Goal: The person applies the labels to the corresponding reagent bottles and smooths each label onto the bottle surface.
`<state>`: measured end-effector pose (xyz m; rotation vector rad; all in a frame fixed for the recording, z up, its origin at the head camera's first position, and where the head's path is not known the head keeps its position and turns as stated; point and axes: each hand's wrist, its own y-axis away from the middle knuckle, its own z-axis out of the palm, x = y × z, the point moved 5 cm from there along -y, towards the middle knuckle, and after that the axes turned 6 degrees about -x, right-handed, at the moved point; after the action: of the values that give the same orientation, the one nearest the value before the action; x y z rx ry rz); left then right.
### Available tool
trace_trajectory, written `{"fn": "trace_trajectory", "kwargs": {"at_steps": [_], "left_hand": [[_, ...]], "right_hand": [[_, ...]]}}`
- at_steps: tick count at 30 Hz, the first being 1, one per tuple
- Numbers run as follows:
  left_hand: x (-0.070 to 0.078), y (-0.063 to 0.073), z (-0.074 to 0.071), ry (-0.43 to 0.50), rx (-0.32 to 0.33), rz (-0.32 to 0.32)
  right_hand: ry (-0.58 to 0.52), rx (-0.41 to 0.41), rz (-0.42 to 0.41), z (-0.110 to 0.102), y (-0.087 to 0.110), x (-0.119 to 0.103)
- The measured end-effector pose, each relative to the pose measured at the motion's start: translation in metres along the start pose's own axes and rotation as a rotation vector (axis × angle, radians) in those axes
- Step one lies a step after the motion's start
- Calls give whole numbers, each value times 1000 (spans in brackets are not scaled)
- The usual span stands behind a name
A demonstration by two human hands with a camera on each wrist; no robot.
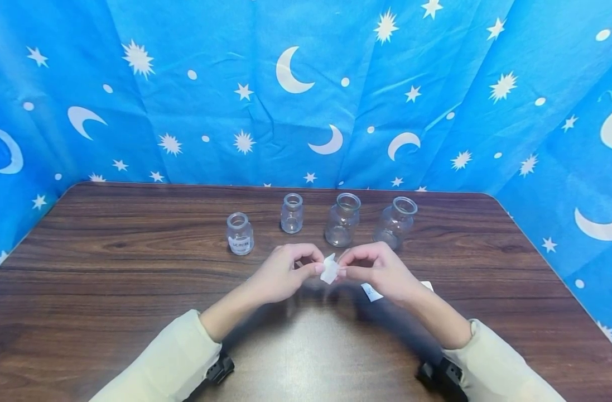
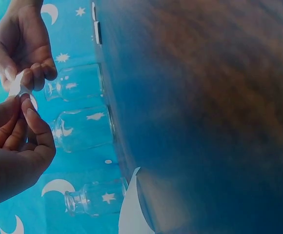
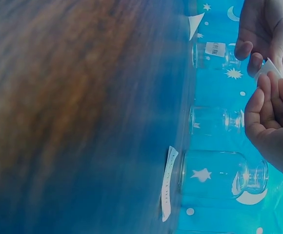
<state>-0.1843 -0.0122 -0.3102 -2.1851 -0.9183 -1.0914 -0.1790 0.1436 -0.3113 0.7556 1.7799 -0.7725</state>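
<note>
Left of the frame's centre, one small clear glass bottle bears a printed white label, while three clear glass bottles to its right look bare; one seems done, three left. At mid-frame, the left hand and the right hand pinch a small, creased white paper-like piece from opposite sides, so it sits between their fingertips above the brown wood-grain table. A white printed paper slip lies near the right hand.
</note>
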Motion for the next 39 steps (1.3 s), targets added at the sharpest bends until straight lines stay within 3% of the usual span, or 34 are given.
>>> {"fn": "trace_trajectory", "kwargs": {"at_steps": [10,24,31,34,39], "left_hand": [[-2,1,-7,-22,21,-19],[-13,9,-23,-78,21,-88],[-34,27,-61,-116,152,-232],[-39,33,-67,-128,132,-261],[-38,31,-59,-151,81,-243]], "right_hand": [[25,36,22,-6,4,1],[41,-14,67,-17,11,7],[107,39,243,-43,30,15],[161,-8,284,-46,31,19],[179,-86,311,-35,22,27]]}}
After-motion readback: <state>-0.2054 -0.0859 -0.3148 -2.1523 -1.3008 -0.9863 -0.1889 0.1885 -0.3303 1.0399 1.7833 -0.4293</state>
